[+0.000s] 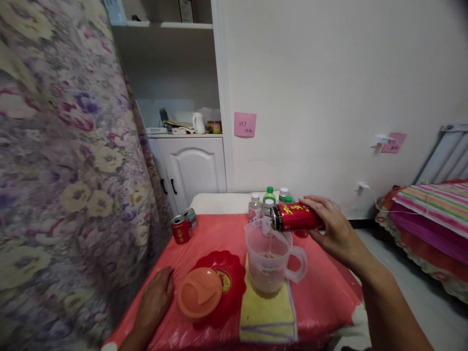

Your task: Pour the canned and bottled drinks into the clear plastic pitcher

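Observation:
My right hand (pixel 329 222) is wrapped around a red drink can (pixel 298 216) with yellow lettering, tipped on its side. Its mouth is over the rim of a translucent plastic measuring jug (pixel 265 273), and a thin stream of brownish liquid runs down inside. The jug stands upright, handle to the right, on a yellow cloth (pixel 268 319); some liquid lies at its bottom. My left hand (pixel 155 296) lies on the red tabletop at the left edge, fingers loosely extended, holding nothing. Nearest to it is an orange divided bowl (pixel 199 292), resting on a red scalloped tray (pixel 234 304).
A second red can (pixel 181 230) and a small tin (pixel 190 217) stand at the table's back left. Several bottles (pixel 255 207) with white or green caps stand behind the jug. A floral curtain (pixel 73 170) hangs on the left; a bed (pixel 431 219) is at right.

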Available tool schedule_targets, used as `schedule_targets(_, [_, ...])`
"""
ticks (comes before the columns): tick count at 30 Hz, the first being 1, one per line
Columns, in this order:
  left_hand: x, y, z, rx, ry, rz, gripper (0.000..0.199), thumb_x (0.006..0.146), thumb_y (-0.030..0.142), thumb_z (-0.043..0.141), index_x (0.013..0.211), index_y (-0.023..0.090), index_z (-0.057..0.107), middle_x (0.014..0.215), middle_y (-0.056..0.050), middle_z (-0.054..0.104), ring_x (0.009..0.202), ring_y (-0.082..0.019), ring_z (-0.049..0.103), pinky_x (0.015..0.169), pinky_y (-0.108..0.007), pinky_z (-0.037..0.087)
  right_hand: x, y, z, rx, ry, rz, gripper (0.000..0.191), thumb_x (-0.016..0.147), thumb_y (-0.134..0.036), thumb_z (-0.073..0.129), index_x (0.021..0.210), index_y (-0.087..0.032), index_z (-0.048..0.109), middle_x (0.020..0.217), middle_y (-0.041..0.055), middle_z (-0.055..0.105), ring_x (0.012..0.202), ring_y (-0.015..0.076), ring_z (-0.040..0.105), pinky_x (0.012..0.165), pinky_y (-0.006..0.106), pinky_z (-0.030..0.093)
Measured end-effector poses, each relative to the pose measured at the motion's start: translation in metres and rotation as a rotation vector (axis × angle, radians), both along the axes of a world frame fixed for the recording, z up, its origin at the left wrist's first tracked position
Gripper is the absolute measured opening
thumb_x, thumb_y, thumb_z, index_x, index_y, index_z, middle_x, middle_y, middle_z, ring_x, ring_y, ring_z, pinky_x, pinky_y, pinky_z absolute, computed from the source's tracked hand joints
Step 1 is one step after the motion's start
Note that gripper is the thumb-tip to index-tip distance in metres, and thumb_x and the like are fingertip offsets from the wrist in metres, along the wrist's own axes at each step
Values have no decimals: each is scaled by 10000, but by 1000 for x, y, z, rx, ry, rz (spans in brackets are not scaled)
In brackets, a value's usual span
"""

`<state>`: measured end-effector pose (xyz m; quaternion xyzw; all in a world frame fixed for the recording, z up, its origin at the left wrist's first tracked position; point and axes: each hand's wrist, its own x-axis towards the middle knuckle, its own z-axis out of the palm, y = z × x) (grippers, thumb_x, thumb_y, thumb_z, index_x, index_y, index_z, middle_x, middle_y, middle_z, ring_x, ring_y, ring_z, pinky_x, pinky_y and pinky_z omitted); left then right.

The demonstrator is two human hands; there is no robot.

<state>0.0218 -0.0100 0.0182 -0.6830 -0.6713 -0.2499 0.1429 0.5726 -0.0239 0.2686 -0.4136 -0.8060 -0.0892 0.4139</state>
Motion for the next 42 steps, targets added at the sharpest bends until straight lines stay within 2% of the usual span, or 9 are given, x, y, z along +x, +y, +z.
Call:
schedule_targets(6, [0,-1,0,3,4,3,378,916,299,396,1155,157,652,1221,-155,750,1139,-274,706,1034,-394,530,-2,-2,1,-4,-9,0,736,816,-59,583,1452,-377,394,1391,88,536,1252,314,537,1039,560,504])
schedule_targets(15, [-2,0,-2,1,15,0,396,919,301,405,1166,130,662,1227,-161,746,1148,-275,702,1046,-375,519,-1,-1,0,-3,-13,3,735,823,-61,582,1458,-381,393,1396,85,535,1258,307,535,1046,552,502])
schedule_targets(30, [-6,2,-8,-6,16,-5,402,937,308,381,1188,126,637,1245,-171,734,1164,-288,693,1058,-419,517,-3,-3,0,23,-49,-12,685,841,-53,588,1454,-307,419,1402,106,534,1270,282,520,1075,506,482])
schedule_targets(42, [-5,2,-6,-12,-2,-6,408,927,305,386,1189,120,639,1248,-176,734,1162,-293,692,1058,-427,517,-6,-4,0,17,-49,-9,717,831,-25,584,1462,-318,410,1420,103,522,1280,283,511,1085,515,481])
